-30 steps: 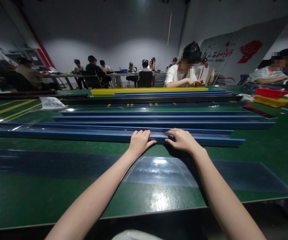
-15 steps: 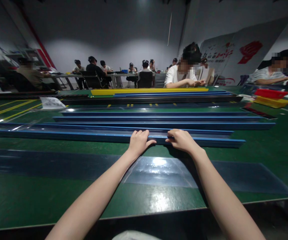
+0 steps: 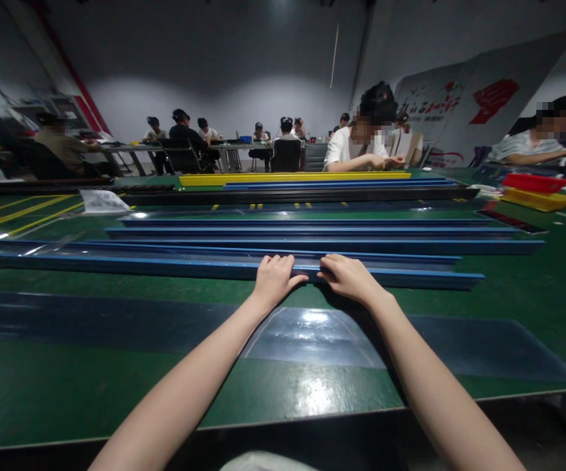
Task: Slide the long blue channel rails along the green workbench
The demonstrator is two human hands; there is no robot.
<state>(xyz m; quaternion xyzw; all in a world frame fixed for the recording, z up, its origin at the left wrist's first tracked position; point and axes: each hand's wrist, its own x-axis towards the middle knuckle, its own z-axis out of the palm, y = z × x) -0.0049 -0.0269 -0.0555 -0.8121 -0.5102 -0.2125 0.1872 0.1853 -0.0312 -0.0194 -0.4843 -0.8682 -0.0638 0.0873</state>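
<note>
Both my hands rest on the nearest long blue rail (image 3: 116, 265), which lies across the green table (image 3: 67, 386). My left hand (image 3: 273, 279) curls its fingers over the rail's top edge with the thumb along the front. Just to its right, my right hand (image 3: 349, 277) grips the same rail in the same way. A thin clear strip lies along the top of the rail under my fingers. A shiny clear film sheet (image 3: 312, 337) lies flat on the table right below my hands.
Several more blue rails (image 3: 312, 230) lie parallel behind the near one, then a black rail and a yellow rail (image 3: 292, 176). Red and yellow trays (image 3: 532, 190) sit at the far right. People sit working at tables behind and at the right.
My right hand has slid slightly left along the rail, closer to my left hand. Otherwise nothing has moved.
</note>
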